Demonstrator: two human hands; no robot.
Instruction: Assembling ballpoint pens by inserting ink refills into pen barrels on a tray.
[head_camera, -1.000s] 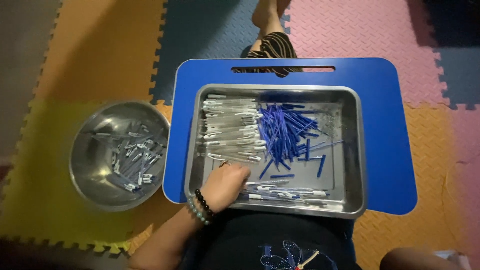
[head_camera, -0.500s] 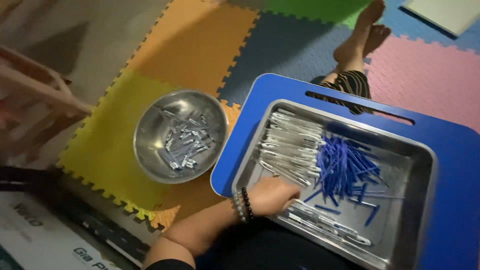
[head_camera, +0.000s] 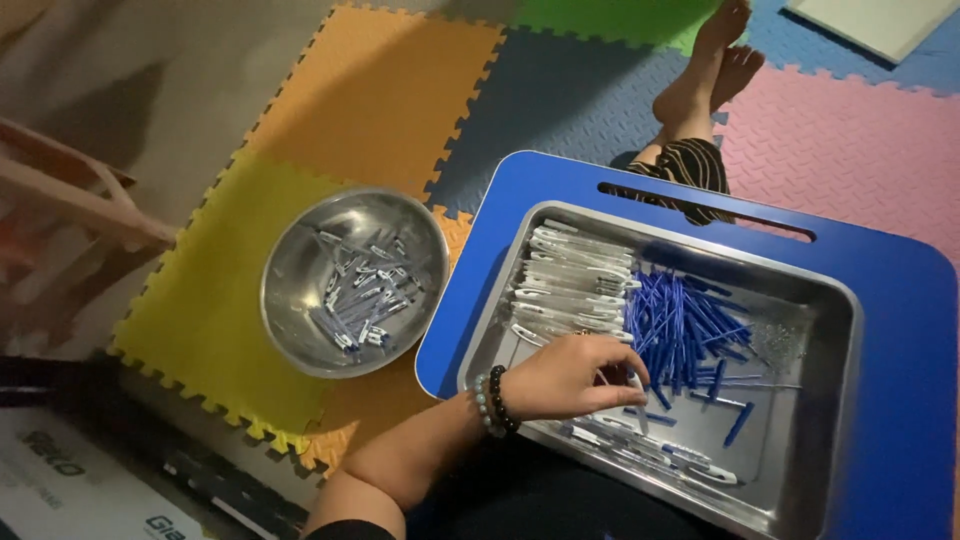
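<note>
Now your left hand (head_camera: 565, 375) rests in one steel tray (head_camera: 800, 470) on the blue desk (head_camera: 900, 330), fingers (head_camera: 625, 352) curled loosely over white pen barrels (head_camera: 570, 285); grip unclear. Blue refills (head_camera: 680, 325) beside; one bowl (head_camera: 290, 280).

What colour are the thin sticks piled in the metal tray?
The thin sticks are blue, seen best in the head view, lying right of the left hand.

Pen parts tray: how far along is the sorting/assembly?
Done: a modest heap of finished-looking pens lies in the round steel bowl. In hand: the left hand reaches into the steel tray; fingers curled, grip unclear. Left: most stock, a stack of clear barrels and a pile of blue refills. Right hand not visible.
</note>
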